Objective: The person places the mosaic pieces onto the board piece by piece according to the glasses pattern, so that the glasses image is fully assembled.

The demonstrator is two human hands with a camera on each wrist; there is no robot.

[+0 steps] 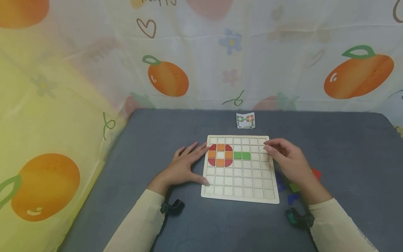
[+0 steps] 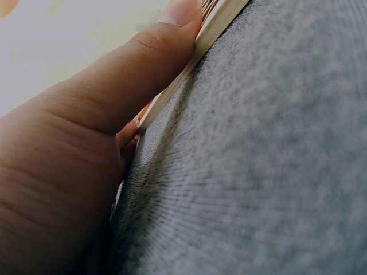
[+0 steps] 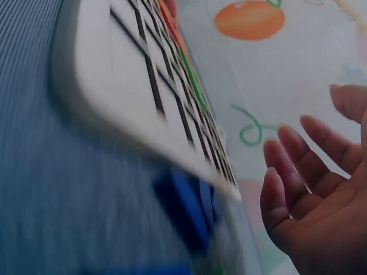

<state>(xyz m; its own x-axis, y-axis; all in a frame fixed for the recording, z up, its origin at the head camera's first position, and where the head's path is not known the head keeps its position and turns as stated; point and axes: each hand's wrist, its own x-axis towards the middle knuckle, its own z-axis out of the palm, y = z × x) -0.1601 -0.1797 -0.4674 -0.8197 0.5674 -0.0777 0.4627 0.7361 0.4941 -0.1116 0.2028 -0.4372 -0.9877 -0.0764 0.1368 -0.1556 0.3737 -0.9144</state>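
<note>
- So, the wooden grid board (image 1: 238,181) is lying flat on the grey counter (image 1: 220,224), right between both hands.
- Left hand (image 1: 182,167) is spread wide at its left side, fingertips and thumb touching the edge.
- Right hand (image 1: 291,161) hangs by the far right corner, fingers loosely curved with thumb and index close together; can't spot anything in them.
- Red and orange tiles (image 1: 221,147) make a ring around one pale square, two green tiles (image 1: 238,155) lined up beside it.
- Little printed card (image 1: 245,120) sits just past the far edge.
- Loose blue pieces (image 1: 291,198), plus a green piece (image 1: 295,187) and a red piece (image 1: 316,173), lie around the right forearm (image 1: 315,191).
</note>
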